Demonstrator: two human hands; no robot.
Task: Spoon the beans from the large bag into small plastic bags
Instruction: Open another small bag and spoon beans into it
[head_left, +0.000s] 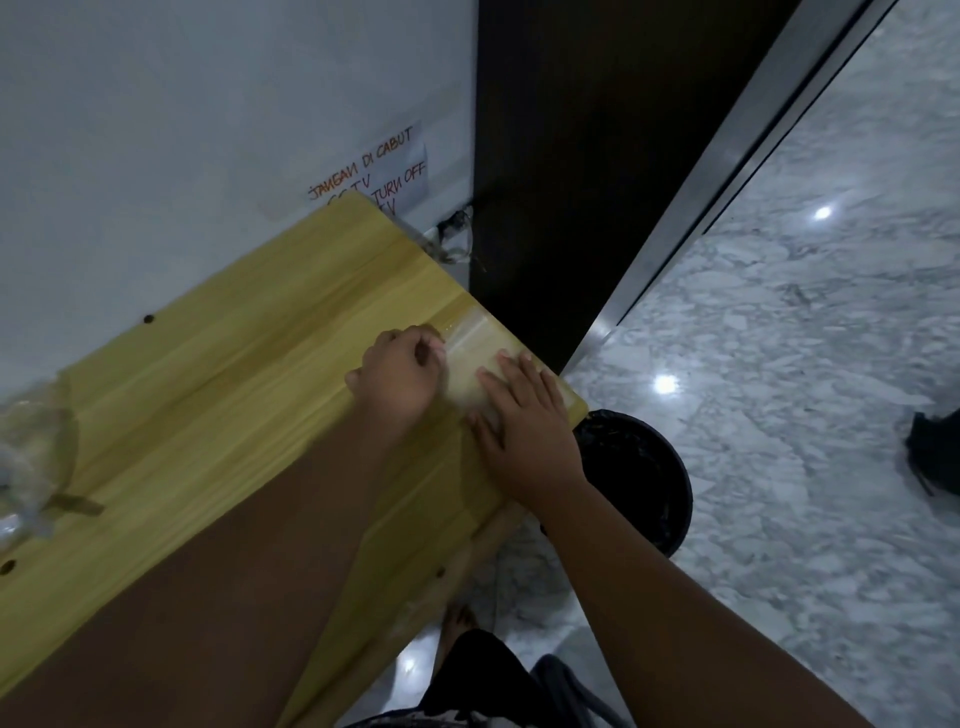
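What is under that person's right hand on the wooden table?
Clear plastic bags lie flat at the table corner. The right hand presses on them with straight fingers; the left hand pinches their edge. The part under the palm is covered, and their number cannot be told.

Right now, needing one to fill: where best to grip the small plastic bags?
Probably pinch the top bag's left edge, from the left, as the left hand does; the small plastic bags lie flat and the right hand pins their right side.

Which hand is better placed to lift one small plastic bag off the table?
Probably the left hand: its curled fingers pinch the edge of the small plastic bags; the right hand lies flat, pressing them.
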